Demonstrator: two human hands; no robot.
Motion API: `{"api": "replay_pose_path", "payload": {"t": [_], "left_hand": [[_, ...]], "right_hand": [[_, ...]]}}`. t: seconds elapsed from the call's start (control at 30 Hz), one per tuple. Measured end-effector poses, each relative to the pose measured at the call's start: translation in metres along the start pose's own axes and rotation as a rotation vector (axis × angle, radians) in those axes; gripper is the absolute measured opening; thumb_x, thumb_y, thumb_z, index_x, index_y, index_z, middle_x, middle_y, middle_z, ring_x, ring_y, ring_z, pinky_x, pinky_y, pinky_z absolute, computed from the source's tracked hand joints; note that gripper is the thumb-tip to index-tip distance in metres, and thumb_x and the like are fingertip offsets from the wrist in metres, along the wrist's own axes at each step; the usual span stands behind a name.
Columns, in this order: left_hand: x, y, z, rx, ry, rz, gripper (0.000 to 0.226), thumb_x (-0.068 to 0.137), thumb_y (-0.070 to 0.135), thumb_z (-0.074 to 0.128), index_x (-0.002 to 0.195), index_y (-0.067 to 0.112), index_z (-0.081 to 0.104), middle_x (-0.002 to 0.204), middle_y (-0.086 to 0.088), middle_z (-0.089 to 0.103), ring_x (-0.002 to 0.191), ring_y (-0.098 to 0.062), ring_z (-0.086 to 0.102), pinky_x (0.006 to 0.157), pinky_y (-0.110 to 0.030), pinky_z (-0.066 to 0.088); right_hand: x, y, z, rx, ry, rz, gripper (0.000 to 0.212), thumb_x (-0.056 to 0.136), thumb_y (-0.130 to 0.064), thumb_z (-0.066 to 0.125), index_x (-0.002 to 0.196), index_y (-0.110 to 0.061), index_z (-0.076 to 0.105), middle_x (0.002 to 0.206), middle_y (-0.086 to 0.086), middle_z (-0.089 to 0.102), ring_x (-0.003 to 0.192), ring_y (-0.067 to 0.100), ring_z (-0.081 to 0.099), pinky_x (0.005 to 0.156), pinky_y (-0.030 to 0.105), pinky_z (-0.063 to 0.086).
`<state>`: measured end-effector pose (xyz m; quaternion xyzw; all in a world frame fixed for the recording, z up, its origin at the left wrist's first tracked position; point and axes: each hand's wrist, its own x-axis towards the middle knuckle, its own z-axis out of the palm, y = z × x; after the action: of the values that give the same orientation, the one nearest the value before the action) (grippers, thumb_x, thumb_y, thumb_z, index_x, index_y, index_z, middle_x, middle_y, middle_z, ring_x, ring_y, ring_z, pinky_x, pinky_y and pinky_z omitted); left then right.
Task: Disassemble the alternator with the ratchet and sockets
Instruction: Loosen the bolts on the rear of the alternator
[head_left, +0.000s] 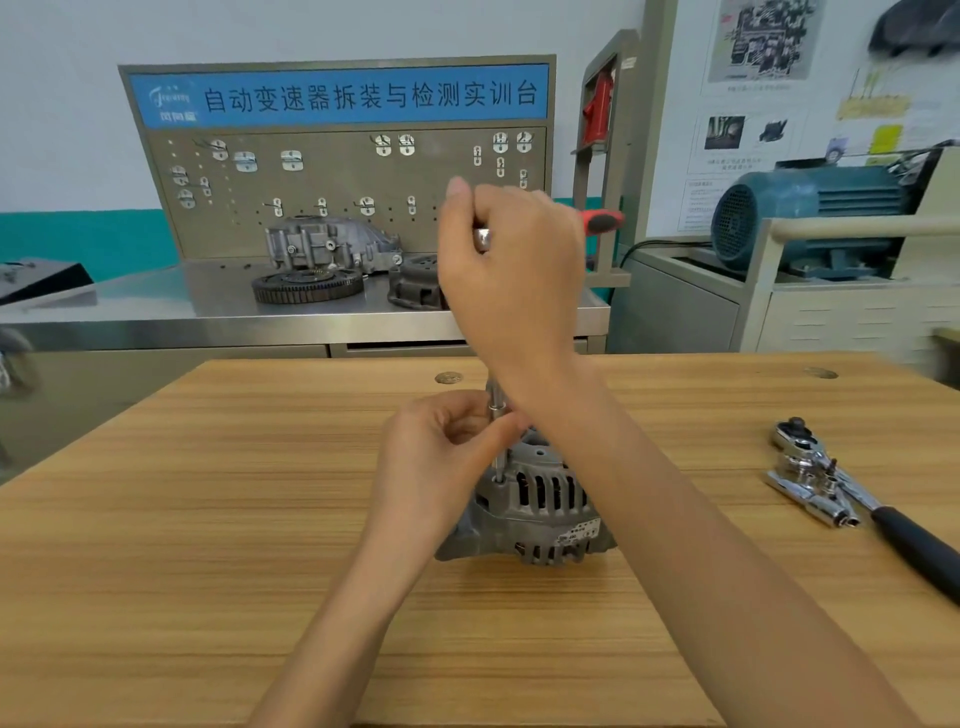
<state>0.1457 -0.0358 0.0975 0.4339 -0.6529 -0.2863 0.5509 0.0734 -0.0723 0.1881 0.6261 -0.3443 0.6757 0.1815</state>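
A grey alternator (540, 514) stands on the wooden table (208, 519) in the middle. A slim steel extension with a socket (500, 457) rises upright from a bolt on the alternator's top left. My left hand (441, 457) pinches that extension just above the housing. My right hand (511, 280) is raised above it and grips a ratchet with a red and black handle (602, 221) that sticks out to the right. The join between ratchet and extension is hidden behind my right wrist.
A second ratchet with a black handle (914, 545) and loose chrome sockets (815, 493) lie at the table's right. Behind stands a steel bench (156, 306) with a ring gear (306, 286), a transmission housing (332, 244) and a pegboard. A teal motor (810, 213) sits at the right.
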Motion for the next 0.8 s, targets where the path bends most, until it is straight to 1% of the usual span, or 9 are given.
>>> {"api": "replay_pose_path", "payload": {"t": [0.1,0.23,0.3,0.43,0.47,0.53,0.67,0.73,0.8], "left_hand": [[-0.001,0.003,-0.001,-0.042,-0.039,-0.040,0.007,0.079,0.021,0.075,0.086,0.024,0.074,0.071,0.000,0.073,0.068,-0.008,0.068,0.061,-0.014,0.051],[-0.003,0.005,0.000,-0.090,-0.062,-0.057,0.012,0.081,0.017,0.074,0.086,0.027,0.073,0.076,0.006,0.075,0.076,-0.007,0.071,0.065,-0.012,0.053],[-0.002,0.005,0.001,-0.091,-0.052,-0.062,0.012,0.081,0.016,0.073,0.083,0.027,0.073,0.075,0.008,0.075,0.075,-0.004,0.070,0.066,-0.014,0.054],[-0.003,0.004,0.003,-0.084,-0.014,-0.034,0.011,0.080,0.015,0.073,0.080,0.026,0.073,0.062,0.013,0.070,0.057,0.008,0.061,0.057,-0.007,0.045],[-0.003,0.004,0.003,-0.079,-0.006,-0.026,0.012,0.079,0.014,0.073,0.078,0.027,0.073,0.060,0.013,0.069,0.055,0.009,0.059,0.055,-0.006,0.043],[-0.004,0.004,0.003,-0.091,0.003,-0.035,0.011,0.078,0.015,0.075,0.078,0.026,0.072,0.063,0.012,0.071,0.059,0.006,0.063,0.056,-0.006,0.044],[-0.005,0.007,0.001,-0.149,-0.056,-0.065,0.015,0.079,0.013,0.075,0.089,0.023,0.073,0.079,0.007,0.075,0.074,-0.001,0.069,0.064,-0.008,0.049],[-0.006,0.008,-0.001,-0.149,-0.075,-0.051,0.016,0.080,0.014,0.074,0.092,0.024,0.073,0.080,0.002,0.075,0.076,-0.003,0.069,0.066,-0.009,0.050],[-0.005,0.008,-0.001,-0.142,-0.070,-0.044,0.015,0.080,0.013,0.073,0.091,0.024,0.073,0.079,0.005,0.075,0.077,-0.003,0.071,0.066,-0.010,0.051]], "right_hand": [[0.008,0.007,-0.007,0.512,-0.232,0.222,0.052,0.094,-0.009,0.046,0.044,-0.013,0.033,0.044,-0.002,0.029,0.046,0.013,0.029,0.057,0.023,0.034],[0.013,0.009,-0.011,0.949,-0.388,0.461,0.054,0.096,-0.005,0.039,0.043,-0.014,0.039,0.043,-0.002,0.037,0.053,0.014,0.043,0.074,0.020,0.046],[0.010,0.007,-0.009,0.865,-0.306,0.421,0.053,0.095,-0.005,0.042,0.043,-0.014,0.037,0.043,-0.002,0.034,0.050,0.012,0.040,0.068,0.022,0.043],[-0.002,0.005,-0.006,-0.031,-0.025,0.036,0.042,0.092,-0.017,0.050,0.052,-0.018,0.040,0.046,-0.009,0.034,0.050,0.012,0.036,0.067,0.029,0.033],[-0.002,0.003,-0.006,-0.105,0.006,0.015,0.041,0.092,-0.019,0.050,0.052,-0.018,0.041,0.046,-0.008,0.035,0.051,0.015,0.037,0.068,0.031,0.033],[0.000,0.002,-0.008,0.074,-0.036,0.028,0.044,0.091,-0.017,0.049,0.049,-0.018,0.037,0.043,-0.011,0.029,0.047,0.012,0.032,0.065,0.027,0.030],[0.010,0.004,-0.012,0.581,-0.299,0.181,0.051,0.093,-0.008,0.047,0.046,-0.018,0.031,0.043,-0.007,0.025,0.044,0.011,0.026,0.054,0.021,0.030],[0.013,0.005,-0.013,0.802,-0.414,0.286,0.049,0.094,-0.007,0.041,0.046,-0.015,0.038,0.044,0.000,0.032,0.050,0.018,0.036,0.065,0.021,0.044],[0.015,0.005,-0.013,0.990,-0.443,0.415,0.052,0.096,-0.004,0.035,0.045,-0.016,0.038,0.042,-0.002,0.036,0.055,0.018,0.043,0.079,0.016,0.046]]}}
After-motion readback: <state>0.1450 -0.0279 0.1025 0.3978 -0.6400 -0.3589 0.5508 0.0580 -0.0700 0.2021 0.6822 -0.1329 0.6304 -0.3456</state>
